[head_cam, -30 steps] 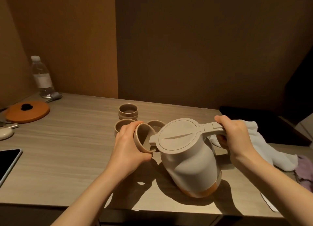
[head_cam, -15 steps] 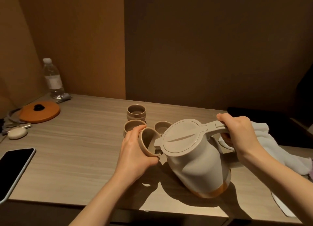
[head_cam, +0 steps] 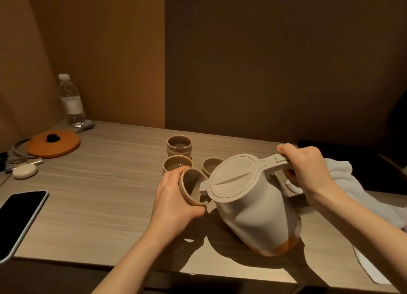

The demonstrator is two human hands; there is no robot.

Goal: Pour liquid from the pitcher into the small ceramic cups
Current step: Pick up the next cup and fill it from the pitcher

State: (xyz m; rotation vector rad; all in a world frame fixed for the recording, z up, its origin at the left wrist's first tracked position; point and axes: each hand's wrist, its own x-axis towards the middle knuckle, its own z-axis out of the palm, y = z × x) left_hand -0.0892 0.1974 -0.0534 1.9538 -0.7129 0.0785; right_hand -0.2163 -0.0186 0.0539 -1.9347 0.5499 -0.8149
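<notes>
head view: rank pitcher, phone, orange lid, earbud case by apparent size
1. pitcher
2. phone, cut off by the frame edge and near the camera, so inflated
3. orange lid
4. earbud case

Over the last second your view has swung to the left, so the phone point(head_cam: 21, 222) at the near left edge of the surface point(head_cam: 105, 183), the orange lid point(head_cam: 55, 144) and the water bottle point(head_cam: 71, 100) all sit further into the picture than before. You have tipped the pitcher point(head_cam: 253, 207) a little further toward the cup point(head_cam: 192, 189) in your left hand point(head_cam: 176, 200); its spout now meets the cup's rim more closely. Your right hand point(head_cam: 308, 168) on the handle has risen slightly with that tilt.
</notes>
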